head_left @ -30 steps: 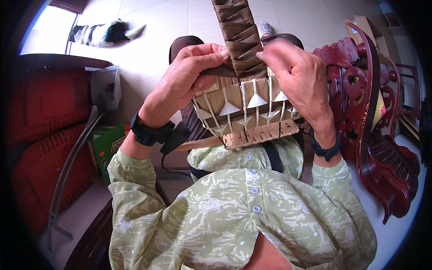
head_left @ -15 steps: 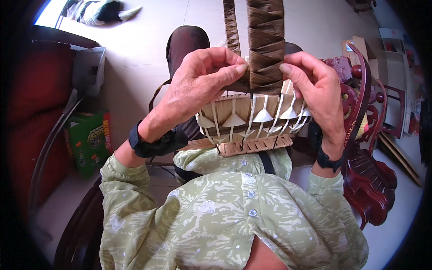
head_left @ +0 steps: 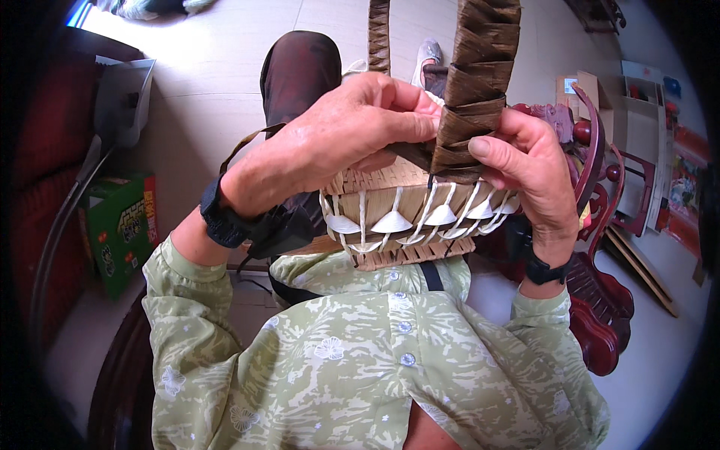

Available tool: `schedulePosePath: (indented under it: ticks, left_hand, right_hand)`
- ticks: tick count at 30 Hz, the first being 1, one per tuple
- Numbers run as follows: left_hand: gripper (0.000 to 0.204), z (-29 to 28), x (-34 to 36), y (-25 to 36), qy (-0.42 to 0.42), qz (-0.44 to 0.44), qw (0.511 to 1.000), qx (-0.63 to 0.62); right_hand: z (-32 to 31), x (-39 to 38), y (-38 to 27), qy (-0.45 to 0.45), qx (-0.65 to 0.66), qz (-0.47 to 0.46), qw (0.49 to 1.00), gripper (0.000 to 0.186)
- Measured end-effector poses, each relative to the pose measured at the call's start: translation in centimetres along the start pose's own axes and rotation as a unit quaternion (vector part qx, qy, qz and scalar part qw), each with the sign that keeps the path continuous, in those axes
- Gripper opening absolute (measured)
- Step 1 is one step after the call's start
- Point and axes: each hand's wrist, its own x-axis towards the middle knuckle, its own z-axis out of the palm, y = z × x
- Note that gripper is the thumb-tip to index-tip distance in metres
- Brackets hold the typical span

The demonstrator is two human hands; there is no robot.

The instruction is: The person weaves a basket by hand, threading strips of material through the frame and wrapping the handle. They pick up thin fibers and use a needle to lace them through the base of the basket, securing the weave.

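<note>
Pinching one wrapped handle (head_left: 481,82) between thumb and fingers, right hand (head_left: 534,161) sits above one basket (head_left: 409,210) mid-frame; left hand (head_left: 337,124), closed, holds one brown strip (head_left: 412,155)

Floor: pale tile (head_left: 217,71), joint lines visible, brightest upper left. On it: green box (head_left: 118,234) at left of frame; grey shoe (head_left: 428,56) top centre; patch of fur (head_left: 142,7) cut off at upper left edge; cardboard box (head_left: 577,94) upper right, base hidden; flat boards (head_left: 641,270) at right; carved red wood (head_left: 600,330) lower right, footing partly hidden. Lap (head_left: 337,273), centre: basket (head_left: 386,201) above it, contact not clear.
</note>
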Motion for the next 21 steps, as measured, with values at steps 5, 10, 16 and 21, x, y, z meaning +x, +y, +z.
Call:
schedulePosePath:
  ticks: [5,10,16,21]
  left_hand:
    - [0.022,0.6,-1.5,0.8,0.061,0.004,0.996,0.071]
    - [0.015,1.8,-2.9,0.2,0.101,-0.001,0.994,0.033]
    - [0.017,2.1,-3.0,-0.3,0.099,-0.01,0.995,-0.019]
    - [0.017,3.2,-4.9,-2.5,0.134,0.093,0.983,0.083]
  right_hand:
    - [0.0,0.0,0.9,0.008,0.013,-0.039,0.999,0.031]
    - [-0.9,0.2,0.8,-0.011,0.087,0.019,0.996,0.029]
    - [-0.6,-0.6,1.0,-0.047,0.042,-0.033,0.997,0.035]
    - [1.1,-1.6,2.3,-0.028,0.046,-0.059,0.997,0.032]
